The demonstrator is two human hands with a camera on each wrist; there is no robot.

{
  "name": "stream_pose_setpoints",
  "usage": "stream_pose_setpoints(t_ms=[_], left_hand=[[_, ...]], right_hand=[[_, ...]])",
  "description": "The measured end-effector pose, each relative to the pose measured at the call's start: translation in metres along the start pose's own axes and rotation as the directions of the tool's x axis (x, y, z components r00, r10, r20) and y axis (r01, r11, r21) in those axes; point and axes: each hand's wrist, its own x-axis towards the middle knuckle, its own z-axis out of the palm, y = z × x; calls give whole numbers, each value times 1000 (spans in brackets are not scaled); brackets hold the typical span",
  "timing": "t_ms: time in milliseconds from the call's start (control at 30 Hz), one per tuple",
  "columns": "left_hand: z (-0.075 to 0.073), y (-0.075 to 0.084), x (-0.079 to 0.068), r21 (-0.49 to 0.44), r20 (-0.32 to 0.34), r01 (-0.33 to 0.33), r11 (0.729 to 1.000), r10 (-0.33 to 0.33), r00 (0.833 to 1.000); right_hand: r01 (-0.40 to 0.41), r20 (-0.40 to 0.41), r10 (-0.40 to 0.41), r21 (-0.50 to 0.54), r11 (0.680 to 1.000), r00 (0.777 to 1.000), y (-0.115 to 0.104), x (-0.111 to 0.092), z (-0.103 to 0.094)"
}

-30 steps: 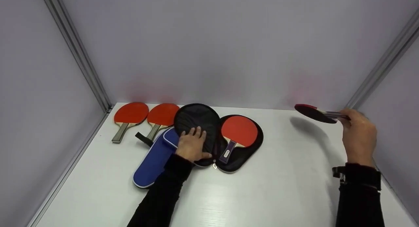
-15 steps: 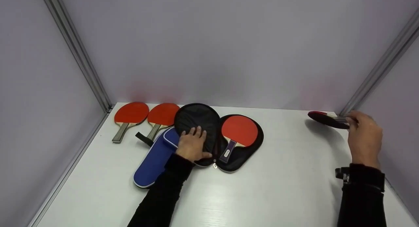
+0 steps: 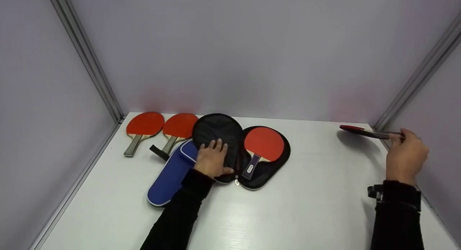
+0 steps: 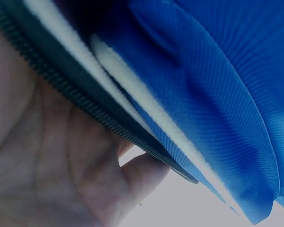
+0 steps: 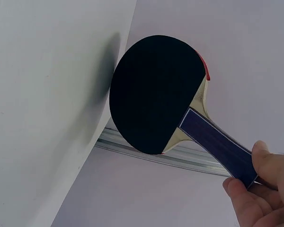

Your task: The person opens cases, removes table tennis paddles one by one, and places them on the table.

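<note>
Near the far right corner, my right hand [image 3: 407, 156] pinches the handle end of a table tennis paddle [image 5: 156, 94]. Its black face and purple handle show in the right wrist view, and in the head view it is nearly edge-on, with a shadow below. My left hand [image 3: 210, 161] rests with spread fingers on the black flap of an unzipped paddle case [image 3: 216, 129]. In the case's other half lies a second paddle [image 3: 264, 144], red side up. The left wrist view shows the palm against the zipper edge and the blue fabric [image 4: 217, 94].
Two red paddles [image 3: 145, 124] lie at the back left, handles toward me. A blue case [image 3: 169, 181] with white piping lies partly under the black case and my left forearm. Walls with metal corner strips [image 3: 84, 59] enclose the white table [image 3: 309, 206].
My right hand has moved right with the paddle, which has turned flatter, closer to edge-on. My left hand has stayed on the black flap.
</note>
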Motion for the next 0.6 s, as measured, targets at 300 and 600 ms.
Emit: stream_pose_setpoints(t_ms=[300, 600], left_hand=[[1, 0, 1, 13, -3, 1, 1000, -1, 1000], [1, 0, 0, 1, -5, 2, 1000, -2, 1000]], right_hand=[[76, 43, -75, -21, 997, 996, 9, 0, 11], [121, 100, -115, -48, 992, 988, 29, -2, 28]])
